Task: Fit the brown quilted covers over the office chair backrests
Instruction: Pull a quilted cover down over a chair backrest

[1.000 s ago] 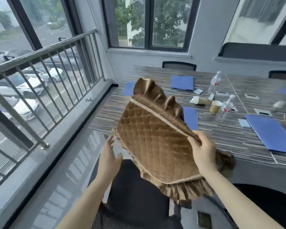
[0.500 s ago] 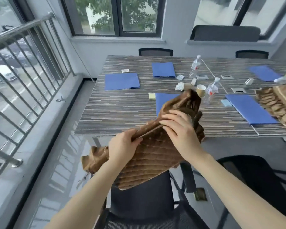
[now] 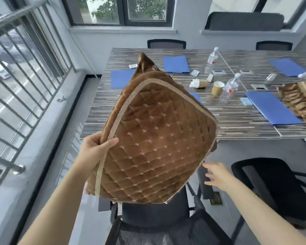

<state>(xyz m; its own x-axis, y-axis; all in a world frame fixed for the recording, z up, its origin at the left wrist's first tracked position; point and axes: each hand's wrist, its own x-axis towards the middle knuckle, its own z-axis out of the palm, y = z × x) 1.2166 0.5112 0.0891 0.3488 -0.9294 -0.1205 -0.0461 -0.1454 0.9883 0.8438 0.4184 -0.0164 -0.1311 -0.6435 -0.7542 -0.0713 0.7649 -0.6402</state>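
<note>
**Cover held above a bare chair, not yet fitted**

A person stands behind a black office chair (image 3: 155, 214) at 6 o'clock in the view and holds a brown quilted cover (image 3: 155, 138) in the air just over its backrest. The left hand (image 3: 95, 147), at about 8 o'clock, grips the cover's left edge along the pale trim, thumb on the quilted face and fingers curled behind. The right hand (image 3: 217, 175), at about 4 o'clock, is spread wide with straight fingers and holds nothing; it reaches toward the cover's lower right edge, close to it but apparently not touching.

The cover hangs tilted like a diamond. Its long axis runs from the lower corner near 6 o'clock up to a ruffled tip near 12 o'clock, which points away over the counter (image 3: 184, 121). The quilted face looks toward the camera. Which edge is the opening cannot be made out.

The task appears to be at an early stage for this chair: its backrest is bare, and the cover must be opened and pulled down over it. A second chair (image 3: 272, 179) at 4 o'clock is also bare. More brown covers (image 3: 297, 101) lie at the counter's right edge, near 3 o'clock.
</note>
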